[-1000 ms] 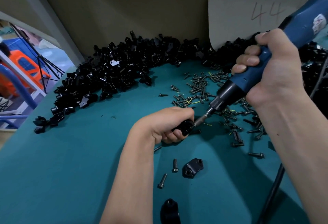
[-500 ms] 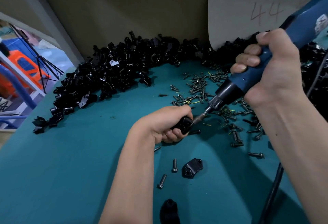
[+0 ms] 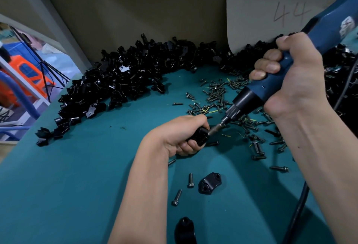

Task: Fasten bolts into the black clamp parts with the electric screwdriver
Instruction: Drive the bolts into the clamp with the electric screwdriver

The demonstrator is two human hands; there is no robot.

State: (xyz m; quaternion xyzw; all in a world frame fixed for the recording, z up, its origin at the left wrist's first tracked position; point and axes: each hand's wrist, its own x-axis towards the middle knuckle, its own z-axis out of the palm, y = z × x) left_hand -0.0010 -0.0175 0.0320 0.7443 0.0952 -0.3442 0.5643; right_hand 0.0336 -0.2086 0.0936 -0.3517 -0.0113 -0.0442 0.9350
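My left hand [image 3: 180, 133] grips a black clamp part [image 3: 199, 136] just above the teal table [image 3: 77, 176]. My right hand [image 3: 290, 81] is wrapped round the blue electric screwdriver [image 3: 275, 81], which slants down to the left. Its bit [image 3: 217, 127] meets the right end of the held clamp part. The bolt under the bit is hidden. Loose bolts [image 3: 219, 96] lie scattered behind and to the right of my hands. Another clamp part [image 3: 210, 182] lies near me, with two bolts [image 3: 190, 180] [image 3: 177, 197] beside it.
A big heap of black clamp parts [image 3: 126, 77] curves along the back of the table. A grey board marked 44 [image 3: 271, 11] leans at the back right. The screwdriver cable [image 3: 298, 209] runs down at the right. One more black part [image 3: 185, 230] lies at the front edge.
The bit has sunk a little closer to the clamp part, and the screwdriver has edged left and down. My left hand keeps its hold in the same place.
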